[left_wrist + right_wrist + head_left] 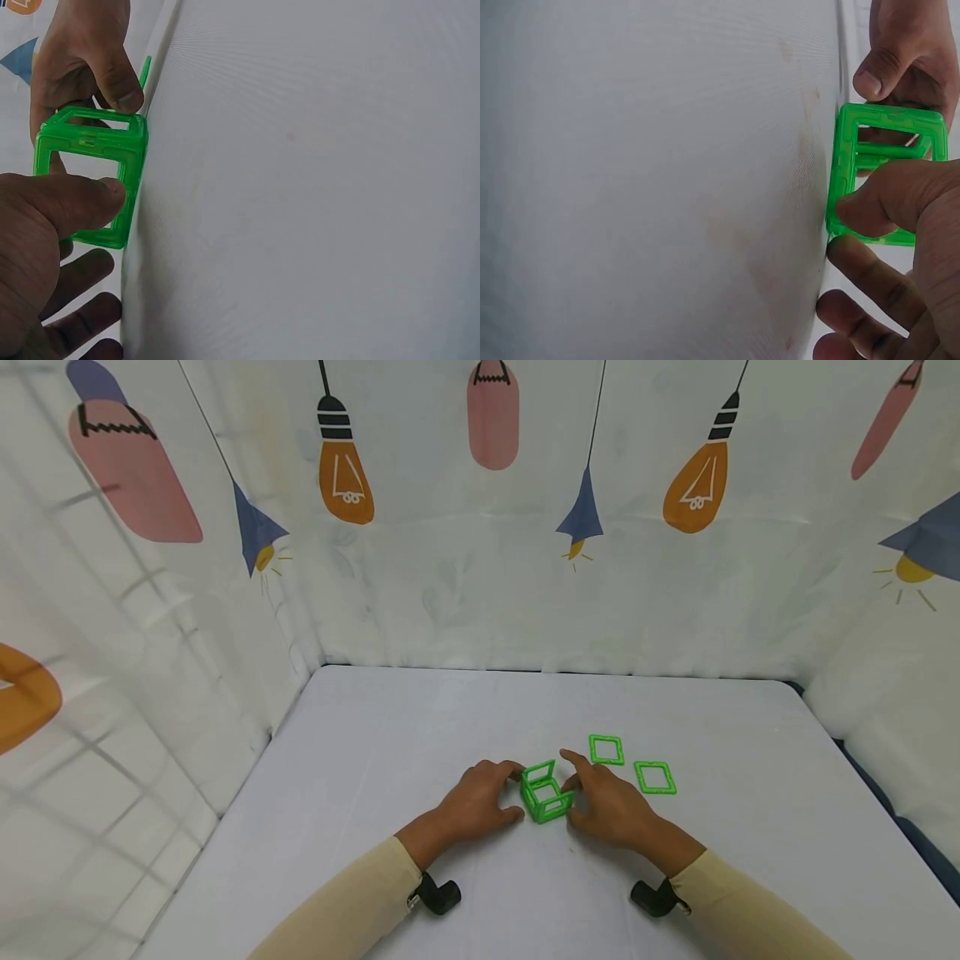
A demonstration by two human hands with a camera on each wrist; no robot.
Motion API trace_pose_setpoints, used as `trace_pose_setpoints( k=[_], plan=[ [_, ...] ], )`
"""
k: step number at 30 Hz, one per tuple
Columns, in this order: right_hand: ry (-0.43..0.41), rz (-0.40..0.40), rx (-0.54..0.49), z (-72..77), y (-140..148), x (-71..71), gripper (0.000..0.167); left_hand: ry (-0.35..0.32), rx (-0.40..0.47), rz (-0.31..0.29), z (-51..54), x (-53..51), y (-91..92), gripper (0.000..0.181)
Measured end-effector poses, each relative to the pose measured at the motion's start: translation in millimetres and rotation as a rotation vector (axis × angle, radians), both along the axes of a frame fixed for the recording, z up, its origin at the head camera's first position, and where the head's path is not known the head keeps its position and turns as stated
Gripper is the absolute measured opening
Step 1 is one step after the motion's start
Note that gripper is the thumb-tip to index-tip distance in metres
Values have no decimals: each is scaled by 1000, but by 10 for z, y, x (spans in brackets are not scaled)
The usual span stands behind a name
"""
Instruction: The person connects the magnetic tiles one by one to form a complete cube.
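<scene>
My main worry is uneven pressure. The green square-frame box sits on the white table, near side of centre and between the two hands, and its walls don't all look square to each other in my head view. If one hand pushes harder than the other, I judge a wall could fold at its joint or come away. A twist at the thumbs could rack the whole box, and a quick release might let a wall drop, as I can't tell how firmly the edges hold.

The left hand curves around the box's left side; my left wrist view has its thumb lying across one frame's opening, the lower fingers spread apart. The right hand has the right side between its thumb and a finger, a narrow hold, with the index lifted clear. How tightly either one squeezes I cannot tell.

Two loose pieces lie flat past the right hand: a far green square and, nearer and further right, a second green square. A careless sweep of that hand's knuckles could shift the second.
</scene>
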State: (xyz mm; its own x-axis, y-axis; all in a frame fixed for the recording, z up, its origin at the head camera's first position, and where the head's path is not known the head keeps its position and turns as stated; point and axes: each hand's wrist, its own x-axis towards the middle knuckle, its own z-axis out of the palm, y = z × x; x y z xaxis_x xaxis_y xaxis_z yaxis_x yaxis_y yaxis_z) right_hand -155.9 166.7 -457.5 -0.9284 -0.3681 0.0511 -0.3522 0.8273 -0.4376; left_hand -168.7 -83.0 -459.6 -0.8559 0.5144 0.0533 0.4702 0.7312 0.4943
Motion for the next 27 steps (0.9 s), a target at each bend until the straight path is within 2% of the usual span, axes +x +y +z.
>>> trace_pose_setpoints(
  k=[7,16,27],
  plan=[
    [25,-7,6,-8,17,-37,89,3,-4,6,1,-2,0,48],
    [12,-22,12,-13,26,-70,86,22,-1,-3,-19,-13,12,48],
    [1,-47,2,-24,15,-115,82,110,-7,-54,-41,-15,-1,31]
  ],
)
